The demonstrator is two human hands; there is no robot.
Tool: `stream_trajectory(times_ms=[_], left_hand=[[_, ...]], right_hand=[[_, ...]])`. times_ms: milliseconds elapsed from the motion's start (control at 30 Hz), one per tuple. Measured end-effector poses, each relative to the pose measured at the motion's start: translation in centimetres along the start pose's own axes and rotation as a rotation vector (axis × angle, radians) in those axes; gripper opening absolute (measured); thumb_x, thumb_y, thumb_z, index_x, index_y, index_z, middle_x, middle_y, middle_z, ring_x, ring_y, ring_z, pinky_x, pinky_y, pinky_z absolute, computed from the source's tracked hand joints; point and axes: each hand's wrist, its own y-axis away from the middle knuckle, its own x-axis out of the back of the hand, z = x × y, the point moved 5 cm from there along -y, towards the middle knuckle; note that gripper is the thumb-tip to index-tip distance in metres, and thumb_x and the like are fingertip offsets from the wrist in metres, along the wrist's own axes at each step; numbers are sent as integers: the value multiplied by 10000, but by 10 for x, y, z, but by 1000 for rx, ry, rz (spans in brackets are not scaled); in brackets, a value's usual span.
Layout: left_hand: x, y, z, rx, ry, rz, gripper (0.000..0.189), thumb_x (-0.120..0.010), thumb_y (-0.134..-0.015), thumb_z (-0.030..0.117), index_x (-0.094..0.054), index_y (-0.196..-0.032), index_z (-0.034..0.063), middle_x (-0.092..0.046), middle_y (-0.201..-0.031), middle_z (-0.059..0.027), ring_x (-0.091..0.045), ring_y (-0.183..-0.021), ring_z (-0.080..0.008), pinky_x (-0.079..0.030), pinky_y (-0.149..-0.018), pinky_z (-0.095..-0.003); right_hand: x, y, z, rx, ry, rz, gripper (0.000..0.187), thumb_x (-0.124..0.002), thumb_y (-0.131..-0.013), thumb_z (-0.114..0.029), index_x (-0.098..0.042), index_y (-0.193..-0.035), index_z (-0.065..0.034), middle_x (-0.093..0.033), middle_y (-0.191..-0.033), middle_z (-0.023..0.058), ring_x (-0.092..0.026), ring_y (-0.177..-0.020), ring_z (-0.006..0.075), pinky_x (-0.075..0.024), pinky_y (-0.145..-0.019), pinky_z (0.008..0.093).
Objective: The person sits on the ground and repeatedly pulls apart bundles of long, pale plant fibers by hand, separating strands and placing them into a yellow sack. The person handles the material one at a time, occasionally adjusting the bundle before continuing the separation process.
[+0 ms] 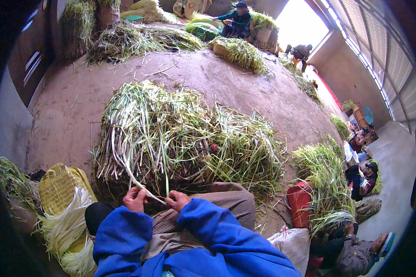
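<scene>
A large heap of long leafy stalks (180,135), green at the leaves and brownish at the stems, lies on the floor before my knees. My left hand (135,199) pinches a pale stalk (134,178) at the heap's near edge. The stalk's lower end slants down towards my right hand (178,200). Between the thumb and fingers of my right hand is a narrow green leaf strip (167,183), which stands upright against the heap. Whether the strip is still joined to the stalk is hidden by the fingers.
To the left, bundles of pale cleaned stalks (64,221) lie on a yellow woven sack (60,183) bearing writing. A white sack (293,246) and a red bag (299,199) stand to the right, near a seated person (357,252). Others sit among further heaps (324,176).
</scene>
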Motion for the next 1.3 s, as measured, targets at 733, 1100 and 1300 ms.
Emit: stream_trajectory(times_ms=[733, 1100, 1300], left_hand=[[-3, -3, 0, 24, -21, -258, 161, -609, -716, 53, -590, -868, 2, -598, -750, -30, -533, -640, -80, -427, -562, -213], [9, -4, -10, 104, -128, -136, 199, -568, -775, 210, -603, -742, 17, -458, -501, 35, -359, -388, -42, -240, -360, -187], [38, -14, 40, -24, 260, 119, 174, -530, -802, 181, -568, -771, 13, -424, -503, 24, -365, -435, -42, -255, -401, -173]], right_hand=[[-7, -1, -53, 125, -333, -32, 164, -527, -799, -153, -564, -865, -7, -553, -651, 7, -483, -585, 76, -403, -531, 230], [-21, 5, -58, 215, 291, -31, 105, -613, -671, -92, -538, -723, -39, -527, -587, 141, -517, -507, 249, -412, -491, 317], [90, -29, 33, 10, 197, 126, 169, -633, -614, -43, -587, -776, -36, -568, -644, 40, -510, -611, 110, -416, -570, 260]])
